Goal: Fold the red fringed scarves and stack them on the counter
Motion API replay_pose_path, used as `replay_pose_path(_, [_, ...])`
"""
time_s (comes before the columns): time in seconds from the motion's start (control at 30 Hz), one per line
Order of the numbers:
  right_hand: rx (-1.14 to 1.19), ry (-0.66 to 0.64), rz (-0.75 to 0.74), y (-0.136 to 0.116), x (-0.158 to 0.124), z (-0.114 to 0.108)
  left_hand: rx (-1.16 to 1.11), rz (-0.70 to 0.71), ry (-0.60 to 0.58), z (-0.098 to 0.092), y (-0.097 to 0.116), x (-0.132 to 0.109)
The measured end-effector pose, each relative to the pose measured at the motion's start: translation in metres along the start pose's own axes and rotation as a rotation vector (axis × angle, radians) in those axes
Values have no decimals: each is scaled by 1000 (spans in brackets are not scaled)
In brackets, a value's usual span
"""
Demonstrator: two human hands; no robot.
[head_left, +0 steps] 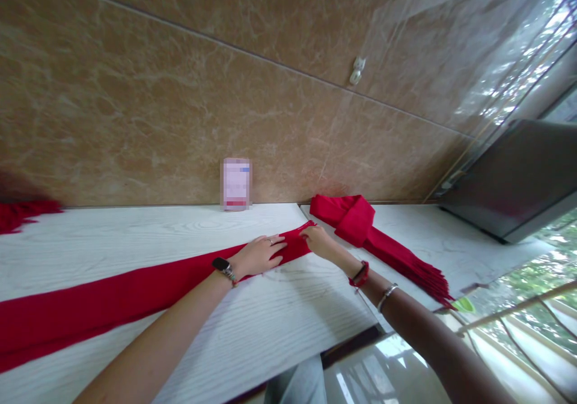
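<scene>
A long red scarf (135, 293) lies lengthwise across the white wood-grain table, running out of view on the left. My left hand (261, 254) rests flat on it with fingers spread, near its right end. At that end, my right hand (315, 240) pinches the scarf's edge between closed fingers. Just beyond, to the right, a second red scarf (354, 217) lies folded over itself, its fringed tail stretching toward the table's right side.
A blurred pinkish phone-like rectangle (236, 184) stands against the brown marbled wall (180, 103). More red fringe (27, 214) lies at the far left. A dark grey box-like object (518, 175) stands at the right, near a window railing (518, 308).
</scene>
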State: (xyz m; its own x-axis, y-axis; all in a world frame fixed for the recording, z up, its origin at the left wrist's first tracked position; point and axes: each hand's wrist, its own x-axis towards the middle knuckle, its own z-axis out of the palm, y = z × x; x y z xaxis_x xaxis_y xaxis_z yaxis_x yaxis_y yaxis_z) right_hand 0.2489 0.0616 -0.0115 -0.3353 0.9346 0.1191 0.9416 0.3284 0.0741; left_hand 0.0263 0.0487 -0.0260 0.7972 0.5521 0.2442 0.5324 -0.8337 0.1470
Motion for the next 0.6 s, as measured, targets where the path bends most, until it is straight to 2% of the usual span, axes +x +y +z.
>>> replay_pose_path(0.07, [2,-19,33,-4,0,6,-1,-1,4,0,0,0])
replay_pose_path(0.13, [-11,-30,91,3,-3,8,-3,1,5,0,0,-1])
replay_pose_path(0.27, [-40,-25,179,28,-14,-5,-10,2,-2,-1,-1,-2])
replay_pose_path(0.33, [-38,-16,184,31,-17,-13,-8,-3,-3,0,-1,-2])
replay_pose_path(0.43, [2,-4,127,17,-17,-17,-6,0,4,1,-1,0])
replay_pose_path(0.53, [62,-19,41,-5,-10,-9,-9,10,16,2,-2,1])
replay_pose_path(0.6, [103,-46,-10,-10,-4,-1,-10,8,18,3,-2,1])
